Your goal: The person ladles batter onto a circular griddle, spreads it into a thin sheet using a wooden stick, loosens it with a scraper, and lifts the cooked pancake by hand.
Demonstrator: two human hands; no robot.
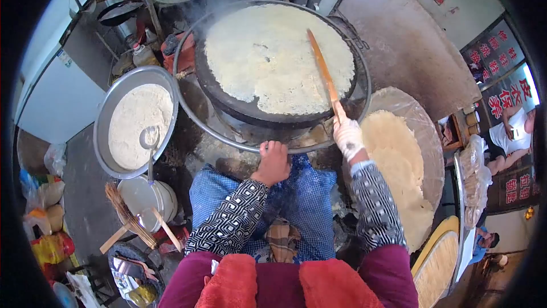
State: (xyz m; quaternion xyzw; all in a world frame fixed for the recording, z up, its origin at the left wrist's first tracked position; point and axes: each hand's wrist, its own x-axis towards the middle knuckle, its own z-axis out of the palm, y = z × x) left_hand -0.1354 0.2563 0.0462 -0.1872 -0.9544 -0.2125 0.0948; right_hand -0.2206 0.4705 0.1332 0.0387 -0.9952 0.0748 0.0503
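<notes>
My right hand (348, 137), in a whitish glove, grips the end of a long, flat wooden spatula (322, 66). The spatula's blade lies across a thin, pale pancake (273, 57) that covers most of a round black griddle (239, 110). Steam rises at the griddle's far left. A metal ring (213, 131) runs round the griddle. My bare left hand (272, 164) is closed with its fingers curled over the front of this ring. To the right, several cooked pancakes (393, 151) lie on a round, plastic-covered tray (428, 131).
At the left stands a metal basin (106, 137) of pale batter (139, 120) with a ladle (149, 138) in it. Below it is a white bucket (165, 194) with a straw brush (128, 214) across. A brown board (399, 40) stands behind right. Two people are at the far right.
</notes>
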